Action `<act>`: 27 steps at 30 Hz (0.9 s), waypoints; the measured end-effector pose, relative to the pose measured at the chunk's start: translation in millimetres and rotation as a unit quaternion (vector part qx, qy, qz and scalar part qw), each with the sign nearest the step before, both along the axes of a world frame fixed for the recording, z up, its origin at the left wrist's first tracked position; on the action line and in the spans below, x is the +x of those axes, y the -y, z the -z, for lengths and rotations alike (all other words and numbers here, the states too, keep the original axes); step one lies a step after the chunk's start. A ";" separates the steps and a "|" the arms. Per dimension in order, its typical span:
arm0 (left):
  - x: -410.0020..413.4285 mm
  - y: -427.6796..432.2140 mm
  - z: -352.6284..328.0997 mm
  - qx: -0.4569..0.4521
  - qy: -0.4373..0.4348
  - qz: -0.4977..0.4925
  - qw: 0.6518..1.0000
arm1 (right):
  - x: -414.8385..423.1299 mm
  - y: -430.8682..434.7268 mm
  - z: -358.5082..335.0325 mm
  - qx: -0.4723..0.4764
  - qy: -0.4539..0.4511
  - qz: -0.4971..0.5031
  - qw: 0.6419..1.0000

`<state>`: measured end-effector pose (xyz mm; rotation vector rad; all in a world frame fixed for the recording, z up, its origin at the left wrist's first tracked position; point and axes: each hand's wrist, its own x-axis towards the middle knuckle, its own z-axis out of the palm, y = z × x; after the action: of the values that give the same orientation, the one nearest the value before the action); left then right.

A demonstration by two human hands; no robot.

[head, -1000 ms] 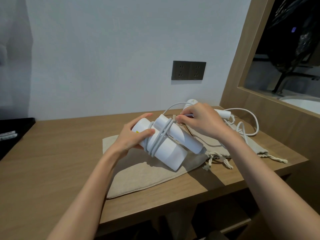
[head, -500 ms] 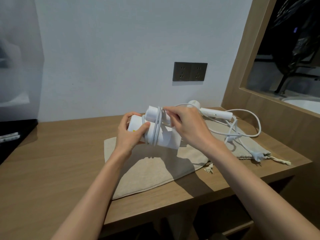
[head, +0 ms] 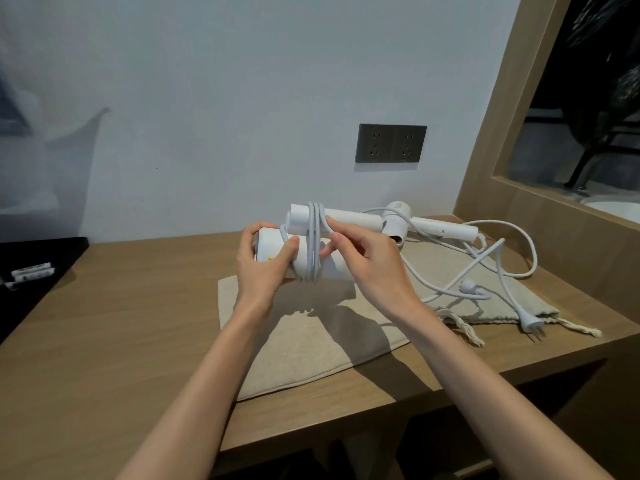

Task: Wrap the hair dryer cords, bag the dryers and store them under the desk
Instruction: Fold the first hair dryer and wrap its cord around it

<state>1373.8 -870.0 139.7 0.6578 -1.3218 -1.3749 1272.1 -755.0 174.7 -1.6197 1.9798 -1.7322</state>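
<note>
Dryer (head: 272,245) held above beige bag (head: 311,344) at mid-width of desk (head: 121,323); long axis parallel to back edge, handle folded alongside on top. Left hand (head: 266,271) grips barrel's left end. Right hand (head: 370,265) pinches cord (head: 313,237), coiled around barrel and handle. Second dryer (head: 436,227) lies near back right corner, its loose cord (head: 535,252) sprawled rightward, plug (head: 528,322) near front edge.
</note>
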 end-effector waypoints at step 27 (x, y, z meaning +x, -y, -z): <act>2.3 6.2 -4.3 0.208 -0.083 0.033 0.974 | 1.2 1.7 47.0 0.008 0.171 -0.031 0.985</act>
<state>1376.1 -876.2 144.0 0.7623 -0.9359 -1.7437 1273.2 -756.7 127.8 -1.2587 1.7590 -1.8181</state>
